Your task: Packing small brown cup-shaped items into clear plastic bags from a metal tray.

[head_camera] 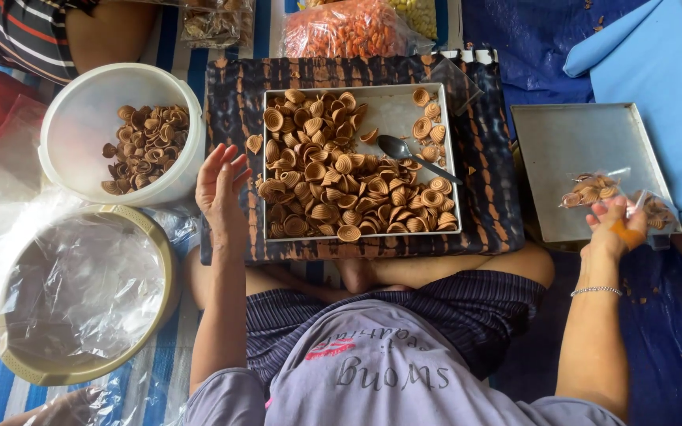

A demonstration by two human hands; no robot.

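Observation:
A square metal tray (436,99) on a dark patterned cloth holds a heap of brown shell-shaped snacks (341,189) and a metal spoon (412,154). My left hand (221,185) hovers at the tray's left edge with its fingers spread and nothing in it; one loose snack (254,143) lies just beside it. My right hand (613,227) rests at the front edge of a second, flatter metal tray (570,138) on the right. Its fingers close on a small clear packet of snacks (657,211). Another filled packet (593,189) lies next to it.
A white bucket (80,102) with more snacks stands at the left, and below it a round tub lined with clear plastic (80,292). Bags of orange snacks (349,28) lie behind the tray. Another person's arm (112,31) shows at the top left. A blue cloth (657,71) lies far right.

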